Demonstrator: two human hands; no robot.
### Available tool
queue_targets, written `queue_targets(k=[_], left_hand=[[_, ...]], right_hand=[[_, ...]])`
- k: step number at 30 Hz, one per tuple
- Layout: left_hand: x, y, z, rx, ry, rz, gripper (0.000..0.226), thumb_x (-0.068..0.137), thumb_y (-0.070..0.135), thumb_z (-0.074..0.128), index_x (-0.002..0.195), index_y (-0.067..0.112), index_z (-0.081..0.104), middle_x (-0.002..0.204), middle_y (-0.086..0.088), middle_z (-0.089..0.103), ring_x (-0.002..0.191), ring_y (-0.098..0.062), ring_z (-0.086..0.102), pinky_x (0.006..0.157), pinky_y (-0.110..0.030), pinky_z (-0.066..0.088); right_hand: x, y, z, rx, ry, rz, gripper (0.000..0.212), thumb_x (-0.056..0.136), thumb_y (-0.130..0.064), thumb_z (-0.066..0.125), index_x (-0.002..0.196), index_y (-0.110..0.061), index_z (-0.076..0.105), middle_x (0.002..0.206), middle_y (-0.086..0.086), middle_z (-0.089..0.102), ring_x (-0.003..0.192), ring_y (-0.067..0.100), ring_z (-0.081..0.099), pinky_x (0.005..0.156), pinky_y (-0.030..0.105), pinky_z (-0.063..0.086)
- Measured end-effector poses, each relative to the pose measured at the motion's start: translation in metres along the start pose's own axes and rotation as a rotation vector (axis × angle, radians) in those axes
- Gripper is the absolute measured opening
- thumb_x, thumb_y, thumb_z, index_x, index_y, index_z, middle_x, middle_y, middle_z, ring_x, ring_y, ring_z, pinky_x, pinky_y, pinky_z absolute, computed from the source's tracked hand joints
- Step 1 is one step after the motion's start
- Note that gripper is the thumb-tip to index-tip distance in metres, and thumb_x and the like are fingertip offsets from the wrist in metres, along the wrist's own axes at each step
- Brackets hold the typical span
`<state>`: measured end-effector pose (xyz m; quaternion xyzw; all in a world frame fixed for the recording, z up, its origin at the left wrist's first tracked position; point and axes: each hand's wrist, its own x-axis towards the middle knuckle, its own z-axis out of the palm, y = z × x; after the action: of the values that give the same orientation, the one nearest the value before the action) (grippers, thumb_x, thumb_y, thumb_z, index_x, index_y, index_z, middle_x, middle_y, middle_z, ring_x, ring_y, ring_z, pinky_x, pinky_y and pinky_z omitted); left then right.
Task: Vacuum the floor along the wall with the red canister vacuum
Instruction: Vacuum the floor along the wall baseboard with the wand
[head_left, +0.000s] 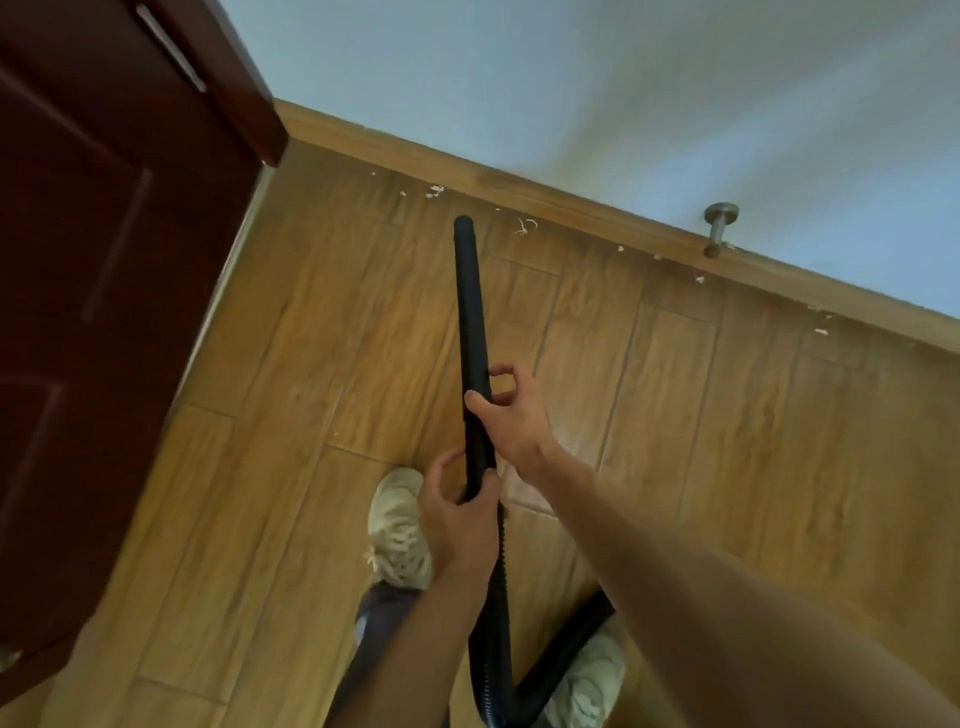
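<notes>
A cream lace-up left trainer and matching right trainer are worn below the grip; a dark grey trouser leg is seen by the left one. Forearms are bare.

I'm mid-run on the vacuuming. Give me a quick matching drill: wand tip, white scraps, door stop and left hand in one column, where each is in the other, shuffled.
Things:
1. wand tip
2. white scraps
3. door stop
4. left hand

Places:
A. sticks out by the baseboard, right of the wand
B. grips the wand near the hose
C. scattered on the floor beside the baseboard
D. points toward the baseboard, not reaching it

Pairs: 1-D, 2-C, 3-A, 4-B
</notes>
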<state>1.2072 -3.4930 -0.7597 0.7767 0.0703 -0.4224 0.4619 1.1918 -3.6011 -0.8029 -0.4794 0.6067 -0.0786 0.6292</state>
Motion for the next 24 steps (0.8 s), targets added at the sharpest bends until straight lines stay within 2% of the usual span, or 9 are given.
queue_targets(k=[4, 7, 9, 13, 16, 18, 24], left_hand=[[0.03, 0.01, 0.007, -0.066, 0.017, -0.029, 0.03, 0.084, 0.011, 0.072, 0.108, 0.026, 0.063, 0.077, -0.018, 0.072, 0.05, -0.025, 0.063, 0.045, -0.031, 0.05], [0.053, 0.019, 0.005, -0.086, 0.032, -0.05, 0.028, 0.084, 0.013, 0.072, 0.106, 0.027, 0.062, 0.073, -0.014, 0.073, 0.05, -0.023, 0.063, 0.045, -0.03, 0.05], [0.066, 0.022, 0.004, -0.086, 0.03, -0.067, 0.026, 0.084, 0.016, 0.071, 0.104, 0.032, 0.062, 0.068, -0.012, 0.073, 0.049, -0.021, 0.064, 0.046, -0.031, 0.052], [0.092, 0.03, 0.001, -0.157, 0.032, -0.094, 0.024, 0.087, 0.014, 0.07, 0.103, 0.031, 0.062, 0.068, -0.013, 0.073, 0.049, -0.022, 0.063, 0.051, -0.034, 0.052], [0.115, 0.038, -0.003, -0.188, 0.028, -0.111, 0.022, 0.088, 0.014, 0.069, 0.103, 0.029, 0.062, 0.071, -0.013, 0.073, 0.049, -0.024, 0.062, 0.051, -0.034, 0.051], [0.129, 0.044, -0.004, -0.209, 0.029, -0.112, 0.021, 0.089, 0.012, 0.068, 0.104, 0.026, 0.062, 0.069, -0.013, 0.072, 0.049, -0.025, 0.061, 0.05, -0.034, 0.05], [0.162, 0.065, -0.007, -0.234, 0.04, -0.103, 0.022, 0.087, 0.012, 0.07, 0.104, 0.024, 0.063, 0.065, -0.012, 0.071, 0.047, -0.023, 0.062, 0.048, -0.033, 0.052]], right_hand=[[0.027, -0.01, 0.012, -0.012, -0.028, -0.033, 0.032, 0.091, -0.019, 0.071, 0.116, -0.018, 0.051, 0.095, 0.018, 0.072, 0.078, 0.028, 0.073, 0.067, 0.042, 0.063], [0.046, -0.017, 0.027, -0.008, -0.04, -0.037, 0.032, 0.092, -0.016, 0.071, 0.117, -0.016, 0.051, 0.086, 0.013, 0.07, 0.071, 0.025, 0.07, 0.068, 0.048, 0.062], [0.056, -0.022, 0.036, -0.049, -0.058, -0.06, 0.033, 0.091, -0.017, 0.071, 0.117, -0.016, 0.051, 0.085, 0.014, 0.07, 0.067, 0.023, 0.07, 0.065, 0.045, 0.062], [0.078, -0.033, 0.057, -0.13, -0.07, -0.085, 0.034, 0.09, -0.02, 0.072, 0.118, -0.021, 0.052, 0.081, 0.01, 0.068, 0.069, 0.023, 0.07, 0.068, 0.05, 0.062], [0.095, -0.043, 0.075, -0.164, -0.056, -0.121, 0.034, 0.088, -0.02, 0.074, 0.115, -0.024, 0.053, 0.082, 0.009, 0.065, 0.075, 0.029, 0.072, 0.07, 0.054, 0.061], [0.106, -0.05, 0.085, -0.162, -0.064, -0.145, 0.034, 0.089, -0.018, 0.073, 0.118, -0.02, 0.054, 0.082, 0.004, 0.062, 0.075, 0.027, 0.071, 0.071, 0.053, 0.061], [0.135, -0.068, 0.107, -0.173, -0.079, -0.153, 0.036, 0.09, -0.021, 0.072, 0.122, -0.022, 0.056, 0.089, 0.012, 0.073, 0.078, 0.025, 0.074, 0.073, 0.046, 0.063]])
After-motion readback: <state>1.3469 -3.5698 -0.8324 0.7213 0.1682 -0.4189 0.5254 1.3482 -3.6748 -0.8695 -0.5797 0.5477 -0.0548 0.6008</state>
